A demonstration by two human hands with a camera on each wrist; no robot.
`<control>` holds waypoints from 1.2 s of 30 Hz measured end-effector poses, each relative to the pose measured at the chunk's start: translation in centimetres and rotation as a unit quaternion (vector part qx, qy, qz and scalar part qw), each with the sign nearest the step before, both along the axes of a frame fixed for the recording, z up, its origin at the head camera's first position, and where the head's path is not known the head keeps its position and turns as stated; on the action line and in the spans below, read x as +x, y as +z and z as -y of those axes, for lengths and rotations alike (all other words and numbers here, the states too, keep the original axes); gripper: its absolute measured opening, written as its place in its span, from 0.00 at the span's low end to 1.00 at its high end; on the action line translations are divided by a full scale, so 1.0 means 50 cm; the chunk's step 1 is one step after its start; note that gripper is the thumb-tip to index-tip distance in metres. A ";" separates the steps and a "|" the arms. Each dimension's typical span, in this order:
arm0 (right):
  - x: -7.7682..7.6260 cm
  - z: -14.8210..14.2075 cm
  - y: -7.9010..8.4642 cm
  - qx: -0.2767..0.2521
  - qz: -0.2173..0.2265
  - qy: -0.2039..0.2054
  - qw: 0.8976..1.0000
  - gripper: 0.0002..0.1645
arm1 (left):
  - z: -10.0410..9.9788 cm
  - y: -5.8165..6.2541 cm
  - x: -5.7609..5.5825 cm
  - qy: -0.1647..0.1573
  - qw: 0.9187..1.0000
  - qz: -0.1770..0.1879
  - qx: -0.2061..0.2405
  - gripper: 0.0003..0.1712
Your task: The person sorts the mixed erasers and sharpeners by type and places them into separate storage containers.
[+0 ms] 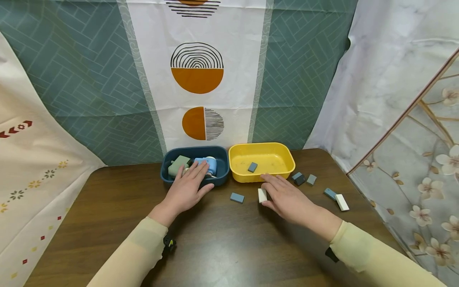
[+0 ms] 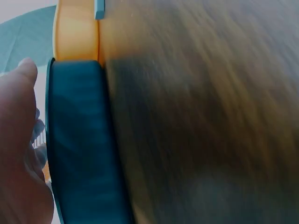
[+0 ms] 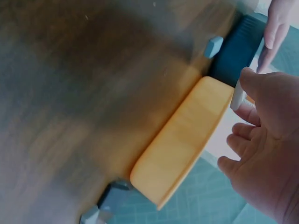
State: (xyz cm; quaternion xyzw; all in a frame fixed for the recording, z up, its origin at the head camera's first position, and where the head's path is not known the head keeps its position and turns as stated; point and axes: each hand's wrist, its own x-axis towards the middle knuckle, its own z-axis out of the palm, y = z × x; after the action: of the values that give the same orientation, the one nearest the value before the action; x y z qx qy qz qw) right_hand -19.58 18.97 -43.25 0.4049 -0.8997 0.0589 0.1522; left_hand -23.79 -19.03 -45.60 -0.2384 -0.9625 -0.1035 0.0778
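Note:
My right hand [image 1: 287,199] pinches a small white block [image 1: 262,195] between thumb and fingers, just in front of the yellow bin [image 1: 261,178]. In the right wrist view the white block [image 3: 238,95] stands out at the thumb tip, the other fingers loosely bent. My left hand [image 1: 186,189] reaches over the front rim of the dark blue bin [image 1: 221,179], fingers stretched out. Under its fingertips lie a light blue object [image 1: 211,164] like a toy camera and a green boxy object [image 1: 178,165], both partly hidden. A blue-grey block [image 1: 252,167] lies inside the yellow bin.
Between the hands a blue-grey block [image 1: 237,197] lies on the brown table [image 1: 222,243]. Right of the yellow bin are dark and grey blocks [image 1: 299,179], and farther right a blue block [image 1: 330,194] beside a white block [image 1: 342,202]. Curtains hang behind the bins.

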 end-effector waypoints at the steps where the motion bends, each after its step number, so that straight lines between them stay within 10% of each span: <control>1: -0.002 0.000 0.006 0.004 -0.003 -0.005 1.000 0.28 | -0.004 0.000 -0.003 -0.005 1.000 -0.001 0.000 0.47; 20: -0.108 -0.024 0.062 0.005 0.002 -0.066 0.998 0.26 | -0.086 0.011 -0.048 -0.058 0.998 0.019 -0.033 0.46; 36: -0.183 -0.017 0.061 0.006 0.090 -0.135 0.987 0.27 | -0.109 0.004 -0.056 -0.072 0.994 0.014 -0.080 0.47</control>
State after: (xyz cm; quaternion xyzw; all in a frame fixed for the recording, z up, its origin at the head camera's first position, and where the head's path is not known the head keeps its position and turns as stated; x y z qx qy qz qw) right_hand -28.73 19.82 -40.23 0.2736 -0.9565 0.0690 0.0745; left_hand -26.57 -13.59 -45.38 -0.3114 -0.9489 -0.0343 0.0375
